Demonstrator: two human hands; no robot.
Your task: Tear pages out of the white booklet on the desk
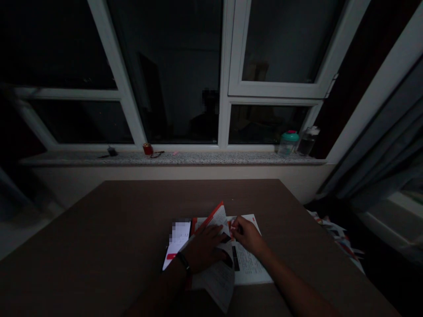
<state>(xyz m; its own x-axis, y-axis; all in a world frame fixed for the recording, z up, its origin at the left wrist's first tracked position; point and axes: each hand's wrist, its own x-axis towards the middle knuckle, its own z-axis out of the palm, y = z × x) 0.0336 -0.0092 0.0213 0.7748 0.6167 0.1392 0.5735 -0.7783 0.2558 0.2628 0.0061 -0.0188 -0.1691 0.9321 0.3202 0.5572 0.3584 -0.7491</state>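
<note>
A folded paper leaflet point(216, 281) with orange-edged pages lies open on the brown table point(99, 237), one flap point(213, 219) standing up. My left hand point(205, 248), with a dark band on its wrist, lies over the leaflet's middle, fingertips reaching the raised fold. My right hand point(247, 235) has its fingertips pinched on the paper near the orange edge. A printed white sheet point(253, 264) lies under the right hand. Left of the papers, a phone point(177, 241) with a lit screen lies flat, partly under my left hand's wrist side.
Behind the table runs a speckled stone windowsill point(172, 158) holding a small red cup point(147, 149), glasses point(157, 154) and two bottles point(299, 142). A dark window fills the back. Grey curtains point(373, 149) hang at the right, above patterned cloth or papers point(337, 235).
</note>
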